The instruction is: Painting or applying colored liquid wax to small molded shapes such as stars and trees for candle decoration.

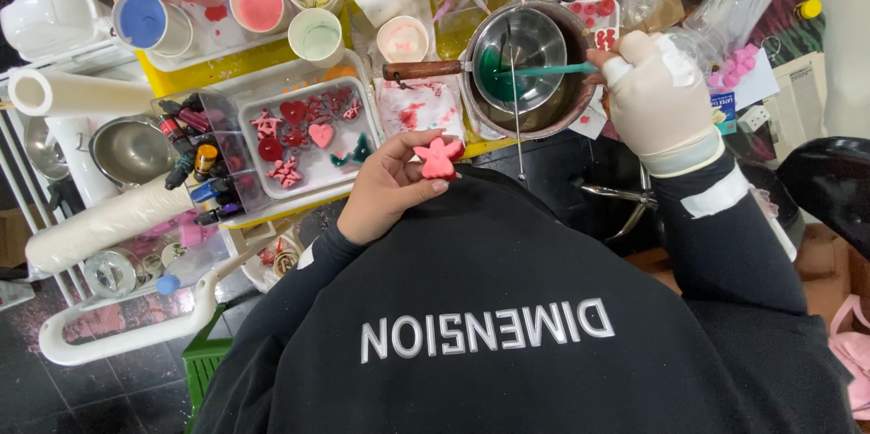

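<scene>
Two hands at a crowded craft table, one bare, one gloved.

Much of the table is hidden behind the person's dark sweater, and cups at the top edge are cut off. The left hand (385,185) pinches a pink angel-shaped piece (439,159) between thumb and curled fingers, just above the chest, its head towards the table. The gloved right hand (660,94) is closed around a teal stirring stick (544,70), whose long axis runs nearly level, tip in green liquid inside the steel pot (530,35). Nearby, a clear tray (313,135) holds red and pink shapes.
</scene>
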